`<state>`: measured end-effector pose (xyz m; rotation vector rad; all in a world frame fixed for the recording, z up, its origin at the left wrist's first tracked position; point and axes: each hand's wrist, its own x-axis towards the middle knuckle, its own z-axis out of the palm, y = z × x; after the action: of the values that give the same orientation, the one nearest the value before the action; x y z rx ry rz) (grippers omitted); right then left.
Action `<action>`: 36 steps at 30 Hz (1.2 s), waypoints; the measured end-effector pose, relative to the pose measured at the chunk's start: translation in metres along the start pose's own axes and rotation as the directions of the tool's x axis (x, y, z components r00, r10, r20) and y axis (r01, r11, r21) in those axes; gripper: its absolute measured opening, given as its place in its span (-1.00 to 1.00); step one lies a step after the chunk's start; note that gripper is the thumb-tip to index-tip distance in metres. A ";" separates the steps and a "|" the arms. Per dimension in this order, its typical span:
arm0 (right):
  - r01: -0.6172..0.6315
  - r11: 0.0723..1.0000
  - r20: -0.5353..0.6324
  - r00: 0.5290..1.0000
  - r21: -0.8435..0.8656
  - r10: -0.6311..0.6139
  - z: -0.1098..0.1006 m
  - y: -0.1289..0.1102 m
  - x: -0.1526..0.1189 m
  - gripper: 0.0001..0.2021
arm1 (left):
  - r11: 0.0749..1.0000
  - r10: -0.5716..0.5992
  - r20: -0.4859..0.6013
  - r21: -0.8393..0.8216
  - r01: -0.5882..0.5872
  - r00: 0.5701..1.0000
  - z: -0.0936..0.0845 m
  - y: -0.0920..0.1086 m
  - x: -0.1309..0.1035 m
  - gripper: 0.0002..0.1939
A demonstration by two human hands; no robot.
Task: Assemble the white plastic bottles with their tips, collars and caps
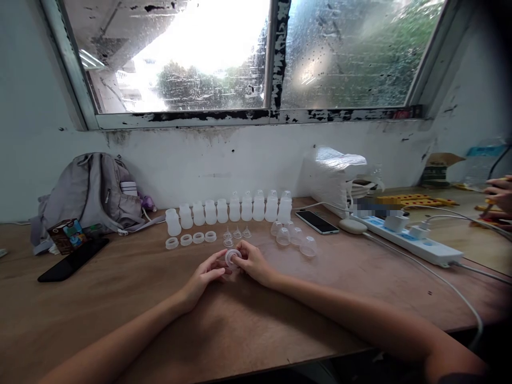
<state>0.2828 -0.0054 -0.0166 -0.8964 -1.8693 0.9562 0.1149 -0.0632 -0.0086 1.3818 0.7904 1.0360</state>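
Both of my hands meet over the middle of the brown table, around a translucent white ring [232, 258]. My left hand [209, 272] has its fingers against the ring's left side. From the right, my right hand [251, 261] grips the ring, thumb and finger at its opening. Just behind are several clear nipples [237, 232]. A row of white rings [186, 240] lies to the left, in front of a line of frosted bottles [210, 212]; the bottles on the right side of the line have clear tops. Several clear domed caps [284, 236] lie to the right.
A grey backpack [100, 186], a carton [67, 236] and a black phone [74, 260] are at the left. Rightward are another phone [317, 221], a white bag [328, 173] and a power strip [420, 242] with cables. Another person's hand [500, 193] shows at the far right.
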 end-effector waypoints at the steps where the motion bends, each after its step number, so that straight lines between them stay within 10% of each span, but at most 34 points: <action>1: 0.001 1.000 0.003 1.000 0.013 -0.001 0.000 0.000 0.000 -0.84 | 1.000 0.002 0.005 -0.002 -0.002 1.000 0.000 -0.001 0.000 -0.52; 29: -0.272 0.938 0.126 0.960 0.216 0.250 0.016 -0.003 0.027 -0.85 | 0.995 0.029 0.005 -0.093 -0.028 1.000 0.000 0.012 0.000 -0.56; 36: -0.103 0.994 0.069 0.993 0.034 0.100 0.018 -0.008 0.048 -0.85 | 0.997 0.062 -0.190 0.055 -0.053 0.980 -0.021 0.013 0.008 -0.65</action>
<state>0.2459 0.0273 0.0002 -0.9552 -1.8705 1.0914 0.0969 -0.0494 0.0040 1.3678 0.9271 1.2148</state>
